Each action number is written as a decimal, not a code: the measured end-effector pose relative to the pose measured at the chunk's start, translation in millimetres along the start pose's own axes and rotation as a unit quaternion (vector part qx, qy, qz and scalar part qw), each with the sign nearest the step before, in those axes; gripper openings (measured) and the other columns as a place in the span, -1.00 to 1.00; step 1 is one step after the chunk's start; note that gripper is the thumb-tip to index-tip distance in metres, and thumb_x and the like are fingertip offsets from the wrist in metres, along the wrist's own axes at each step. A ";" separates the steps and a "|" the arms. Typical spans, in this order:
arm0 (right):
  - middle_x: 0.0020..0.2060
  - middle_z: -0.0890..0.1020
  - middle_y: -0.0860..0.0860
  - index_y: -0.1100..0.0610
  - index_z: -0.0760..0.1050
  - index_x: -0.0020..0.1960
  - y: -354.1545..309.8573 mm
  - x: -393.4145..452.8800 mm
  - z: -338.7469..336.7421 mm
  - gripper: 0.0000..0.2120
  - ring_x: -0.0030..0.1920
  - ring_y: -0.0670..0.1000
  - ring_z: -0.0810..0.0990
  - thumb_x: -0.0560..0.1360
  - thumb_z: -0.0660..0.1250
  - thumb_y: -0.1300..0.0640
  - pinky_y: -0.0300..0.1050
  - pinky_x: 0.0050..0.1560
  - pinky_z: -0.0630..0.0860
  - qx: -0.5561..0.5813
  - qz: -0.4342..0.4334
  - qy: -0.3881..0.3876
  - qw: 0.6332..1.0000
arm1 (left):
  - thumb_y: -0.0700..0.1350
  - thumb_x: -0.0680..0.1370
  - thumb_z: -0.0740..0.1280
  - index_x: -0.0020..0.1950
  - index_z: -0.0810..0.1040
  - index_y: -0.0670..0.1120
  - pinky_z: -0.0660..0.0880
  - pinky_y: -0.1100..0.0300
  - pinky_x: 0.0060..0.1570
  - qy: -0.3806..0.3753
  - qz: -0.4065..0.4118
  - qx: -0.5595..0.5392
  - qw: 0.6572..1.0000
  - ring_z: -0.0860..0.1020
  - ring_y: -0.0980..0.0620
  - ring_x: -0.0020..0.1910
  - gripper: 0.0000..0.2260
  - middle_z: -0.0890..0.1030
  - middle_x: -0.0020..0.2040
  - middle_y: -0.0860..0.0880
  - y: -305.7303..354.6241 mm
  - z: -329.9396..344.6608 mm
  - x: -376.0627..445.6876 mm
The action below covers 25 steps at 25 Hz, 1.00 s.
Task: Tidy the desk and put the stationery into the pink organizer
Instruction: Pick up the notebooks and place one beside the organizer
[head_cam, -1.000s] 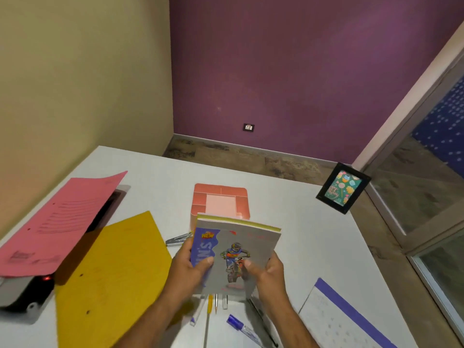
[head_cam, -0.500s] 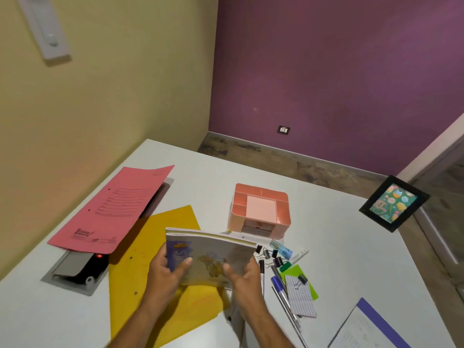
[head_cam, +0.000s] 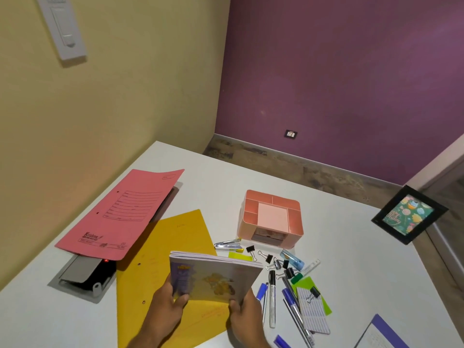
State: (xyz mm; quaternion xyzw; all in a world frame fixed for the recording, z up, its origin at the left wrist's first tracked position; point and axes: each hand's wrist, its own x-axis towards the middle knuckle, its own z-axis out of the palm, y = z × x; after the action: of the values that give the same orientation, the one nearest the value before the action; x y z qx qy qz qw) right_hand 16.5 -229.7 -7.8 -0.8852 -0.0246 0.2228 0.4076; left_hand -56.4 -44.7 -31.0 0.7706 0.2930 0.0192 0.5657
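Note:
Both hands hold a stack of notebooks (head_cam: 213,277) above the yellow folder (head_cam: 170,249). My left hand (head_cam: 167,303) grips the stack's lower left corner, and my right hand (head_cam: 247,312) grips its lower right edge. The pink organizer (head_cam: 272,218) stands beyond, its compartments showing no stationery. Scattered to the right of the notebooks lie a stapler (head_cam: 227,244), black binder clips (head_cam: 268,258), a glue stick (head_cam: 291,258), pens and markers (head_cam: 272,300), a green sticky pad (head_cam: 320,296) and a striped pad (head_cam: 312,311).
A pink file folder (head_cam: 123,214) lies over a desk cable box (head_cam: 82,280) at the left. A framed picture (head_cam: 408,214) stands at the right desk edge. A purple-edged calendar (head_cam: 381,334) sits at the bottom right. Walls border the left and back.
The view swung left and pulled back. My hands carried the notebooks from in front of the organizer to the left over the yellow folder, tilting them flatter and uncovering the stationery.

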 end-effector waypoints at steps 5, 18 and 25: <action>0.03 0.63 0.02 0.09 0.34 0.38 -12.3 20.7 3.9 -0.56 0.06 0.02 0.58 0.53 0.31 0.26 -0.17 0.00 0.48 -0.031 0.000 0.035 0.999 | -0.28 0.58 0.30 0.39 0.26 0.01 0.50 0.05 -0.06 -0.004 -0.003 0.075 0.997 0.58 -0.04 -0.03 -0.56 0.61 0.10 -0.03 26.0 -11.8 12.9; -0.07 0.67 0.04 0.13 0.59 0.14 -168.3 185.6 -48.5 -0.74 -0.08 0.07 0.62 0.46 0.37 0.26 0.07 0.00 0.63 0.097 -0.036 0.128 0.986 | -0.32 0.55 0.25 0.31 0.51 -0.06 0.41 0.13 -0.13 0.072 0.076 -0.022 0.994 0.52 -0.08 -0.11 -0.64 0.64 0.07 -0.09 162.3 -47.4 222.8; 0.04 0.69 0.14 0.20 0.57 0.13 -179.8 280.2 -15.1 -0.72 0.02 0.23 0.66 0.43 0.29 0.26 0.11 0.04 0.61 0.066 0.022 0.106 0.992 | -0.30 0.53 0.23 0.06 0.58 -0.15 0.49 0.06 -0.14 0.111 0.021 0.000 0.994 0.59 -0.22 -0.08 -0.81 0.67 -0.07 -0.17 150.6 -31.2 321.6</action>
State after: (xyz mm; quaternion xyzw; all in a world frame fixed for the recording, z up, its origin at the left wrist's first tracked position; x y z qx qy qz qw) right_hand 299.7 -57.5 27.6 -0.8752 0.0533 0.1381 0.4605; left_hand 263.2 106.0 16.1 0.7694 0.3380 0.1168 0.5293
